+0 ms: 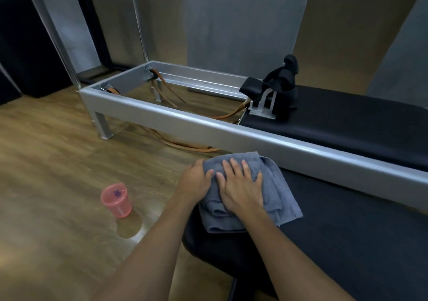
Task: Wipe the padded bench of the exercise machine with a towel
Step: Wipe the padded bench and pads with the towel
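While your right hand (pixel 242 186) presses flat, fingers straight, on the folded towel (pixel 276 186) and your left hand (pixel 195 181) grips its left edge, keep pressure even and stroke lengthwise. The towel sits at the left end of the padded bench (pixel 347 226), which runs rightward alongside the silver rail (pixel 254 136).
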`<state>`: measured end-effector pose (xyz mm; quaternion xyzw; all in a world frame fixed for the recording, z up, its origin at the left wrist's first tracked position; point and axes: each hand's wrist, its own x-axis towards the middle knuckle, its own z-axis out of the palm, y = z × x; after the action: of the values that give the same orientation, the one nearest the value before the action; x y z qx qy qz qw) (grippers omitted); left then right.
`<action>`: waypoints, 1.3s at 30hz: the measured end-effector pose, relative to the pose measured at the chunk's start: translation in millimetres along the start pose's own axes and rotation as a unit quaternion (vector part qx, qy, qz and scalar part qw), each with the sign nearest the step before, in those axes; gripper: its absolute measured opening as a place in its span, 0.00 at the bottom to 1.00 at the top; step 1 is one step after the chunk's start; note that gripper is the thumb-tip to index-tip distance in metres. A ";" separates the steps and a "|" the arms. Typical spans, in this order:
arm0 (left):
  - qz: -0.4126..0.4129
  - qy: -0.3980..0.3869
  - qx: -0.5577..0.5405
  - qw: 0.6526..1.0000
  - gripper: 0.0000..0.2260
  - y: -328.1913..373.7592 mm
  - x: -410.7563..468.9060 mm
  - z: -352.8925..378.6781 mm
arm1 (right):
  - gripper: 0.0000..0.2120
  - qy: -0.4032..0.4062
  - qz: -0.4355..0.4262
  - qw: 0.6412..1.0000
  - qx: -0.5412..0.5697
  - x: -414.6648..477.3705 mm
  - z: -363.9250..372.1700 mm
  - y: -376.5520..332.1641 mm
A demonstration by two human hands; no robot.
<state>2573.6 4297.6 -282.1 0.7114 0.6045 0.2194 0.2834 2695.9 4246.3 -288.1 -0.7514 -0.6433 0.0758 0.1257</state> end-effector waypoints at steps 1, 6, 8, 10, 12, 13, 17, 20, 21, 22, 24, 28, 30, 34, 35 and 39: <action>-0.006 -0.003 -0.013 1.000 0.26 1.1 4.7 0.4 | 0.25 0.009 0.006 1.000 0.007 6.3 -0.5 1.6; -0.125 -0.006 -0.217 0.968 0.31 3.4 26.1 2.6 | 0.28 0.004 0.053 0.999 0.001 39.3 -29.2 47.7; -0.147 0.020 -0.294 0.944 0.22 8.9 28.4 4.9 | 0.35 -0.064 0.099 0.993 0.022 49.7 -43.3 60.5; -0.150 0.052 -0.324 0.933 0.14 20.9 26.5 3.9 | 0.32 -0.061 0.114 0.991 0.036 51.0 -49.0 60.6; -0.142 0.077 -0.322 0.933 0.12 38.3 22.3 -0.4 | 0.23 -0.034 0.109 0.992 0.058 48.2 -55.8 57.9; -0.133 0.086 -0.330 0.931 0.13 49.2 20.3 -4.3 | 0.18 -0.017 0.103 0.992 0.073 46.3 -62.4 56.9; -0.045 0.096 -0.434 0.895 0.12 98.5 12.0 -33.3 | 0.13 0.171 0.053 0.969 0.169 38.9 -114.2 56.9; 0.090 0.136 -0.490 0.856 0.08 116.7 -1.0 -56.3 | 0.16 0.293 -0.019 0.935 0.201 9.0 -155.9 54.4; 0.127 0.149 -0.490 0.849 0.07 114.6 -10.0 -57.6 | 0.17 0.302 -0.035 0.937 0.170 -9.3 -162.1 56.0; 0.147 0.159 -0.490 0.845 0.09 106.7 -19.8 -53.6 | 0.18 0.289 -0.045 0.949 0.116 -30.0 -161.1 59.8; 0.141 0.156 -0.483 0.850 0.13 79.6 -42.6 -33.7 | 0.17 0.192 -0.056 0.980 -0.012 -77.5 -140.4 72.2; 0.099 0.135 -0.228 0.959 0.10 42.2 -55.5 14.8 | 0.07 0.015 -0.024 0.999 0.038 -113.6 -95.2 88.3; 0.179 0.132 -0.089 0.971 0.07 50.6 -47.0 31.7 | 0.10 0.072 -0.012 0.995 0.073 -84.2 -81.0 81.8; 0.266 0.027 0.181 0.946 0.19 64.5 -18.0 67.7 | 0.21 0.017 0.069 0.997 -0.009 -20.0 -38.3 67.4; 0.248 0.002 0.226 0.942 0.21 60.7 -9.6 69.8 | 0.23 -0.001 0.079 0.997 -0.019 -11.3 -27.7 67.0; 0.223 -0.017 0.254 0.941 0.23 38.9 10.4 67.6 | 0.26 -0.002 0.053 0.999 -0.009 5.9 -9.7 64.9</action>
<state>2648.3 4294.3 -306.7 0.8800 0.4609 0.1042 0.0476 2761.0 4242.2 -297.1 -0.7855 -0.6033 0.0784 0.1136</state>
